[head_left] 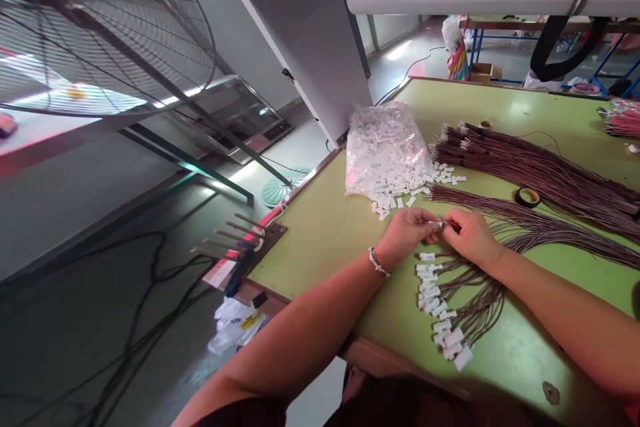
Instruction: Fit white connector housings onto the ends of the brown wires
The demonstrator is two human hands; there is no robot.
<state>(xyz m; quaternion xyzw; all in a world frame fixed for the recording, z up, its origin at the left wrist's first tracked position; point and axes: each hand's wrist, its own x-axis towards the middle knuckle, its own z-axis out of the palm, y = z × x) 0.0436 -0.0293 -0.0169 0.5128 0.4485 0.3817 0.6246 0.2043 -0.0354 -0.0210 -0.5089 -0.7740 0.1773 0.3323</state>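
Pinching a thin brown wire between them, the left hand and right hand are meeting fingertip to fingertip just above the green surface; both are closed tight on the wire, whose end is too small to make out.

- Just beneath the hands: a row of finished wires with white connectors is lying fanned out on the surface, running back toward the person.
- Just beyond the left hand: loose white connector housings are spilling from a clear plastic bag.
- Beyond the right hand: long bundles of brown wire are stretching away to the right, with a roll of dark tape sitting between them.
- Well to the left of the hands, off the surface: a large wire-guard fan is standing over the grey floor.
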